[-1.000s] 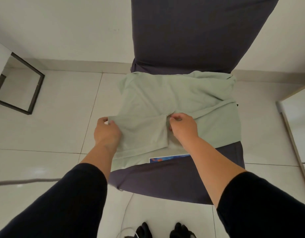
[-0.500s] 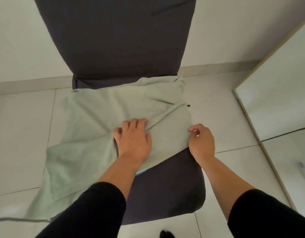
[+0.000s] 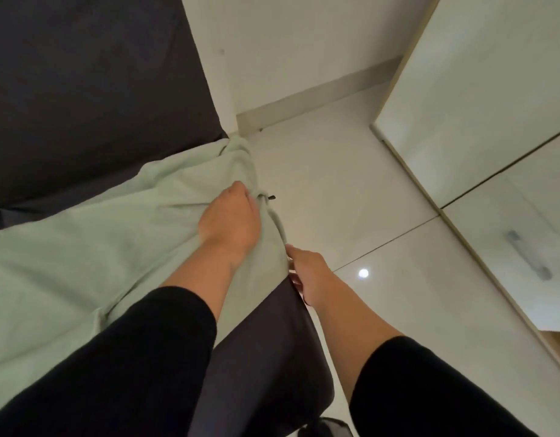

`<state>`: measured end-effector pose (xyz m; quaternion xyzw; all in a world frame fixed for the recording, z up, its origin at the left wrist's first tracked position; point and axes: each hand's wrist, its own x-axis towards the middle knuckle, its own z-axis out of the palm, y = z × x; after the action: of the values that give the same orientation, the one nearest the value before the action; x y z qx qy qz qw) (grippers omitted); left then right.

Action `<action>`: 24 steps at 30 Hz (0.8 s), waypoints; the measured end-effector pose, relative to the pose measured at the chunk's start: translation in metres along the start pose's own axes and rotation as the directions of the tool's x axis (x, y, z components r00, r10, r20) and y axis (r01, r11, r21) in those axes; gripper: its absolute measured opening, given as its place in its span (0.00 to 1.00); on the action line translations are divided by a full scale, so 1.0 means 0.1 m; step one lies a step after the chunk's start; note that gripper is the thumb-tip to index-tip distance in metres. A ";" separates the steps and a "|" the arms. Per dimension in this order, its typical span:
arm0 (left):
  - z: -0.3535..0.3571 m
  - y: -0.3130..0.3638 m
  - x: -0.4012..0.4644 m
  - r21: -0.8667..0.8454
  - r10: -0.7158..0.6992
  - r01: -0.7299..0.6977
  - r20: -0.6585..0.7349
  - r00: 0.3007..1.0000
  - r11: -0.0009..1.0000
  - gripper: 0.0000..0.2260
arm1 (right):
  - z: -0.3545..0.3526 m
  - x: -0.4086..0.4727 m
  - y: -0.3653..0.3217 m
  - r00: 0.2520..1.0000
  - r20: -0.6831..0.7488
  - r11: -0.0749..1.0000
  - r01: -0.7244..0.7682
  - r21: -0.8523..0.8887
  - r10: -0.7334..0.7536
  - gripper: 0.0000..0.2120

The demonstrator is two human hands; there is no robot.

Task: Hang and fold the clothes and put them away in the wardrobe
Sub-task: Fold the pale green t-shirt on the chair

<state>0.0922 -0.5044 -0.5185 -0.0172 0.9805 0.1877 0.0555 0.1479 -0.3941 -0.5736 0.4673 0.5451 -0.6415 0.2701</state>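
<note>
Pale green garment (image 3: 83,247) spread rumpled across dark chair seat, right edge bunched

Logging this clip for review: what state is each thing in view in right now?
Pale green cloth garment: spread over the seat, not yet folded flat.
Dark grey fabric-covered chair: upright, bearing the garment.
Left hand: gripping the garment's right edge.
Right hand: at the garment's edge; grip hidden.
Glossy white wardrobe doors: closed.

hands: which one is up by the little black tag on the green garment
The left hand, gripping the green garment beside the black tag; the right hand is lower, at its edge.
</note>
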 end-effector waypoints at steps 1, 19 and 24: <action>0.00 0.04 0.05 -0.010 -0.031 0.031 0.025 0.999 0.999 0.13 | 0.00 0.02 -0.03 1.000 0.013 0.991 -0.001 0.131 -0.001 0.08; 0.19 0.49 0.37 0.100 -0.067 0.032 0.364 0.929 0.994 0.19 | -0.62 -0.03 -0.20 0.969 -0.248 0.611 0.204 0.765 -0.013 0.32; 0.25 0.65 0.33 -0.249 -0.003 0.022 0.074 0.997 0.968 0.04 | -0.65 -0.09 -0.22 0.941 -0.339 0.659 0.267 0.703 -0.020 0.29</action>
<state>0.0583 -0.4349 -0.5217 -0.0234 0.9462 0.3099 0.0901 0.1528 -0.3282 -0.5536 0.5833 0.3081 -0.7471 -0.0811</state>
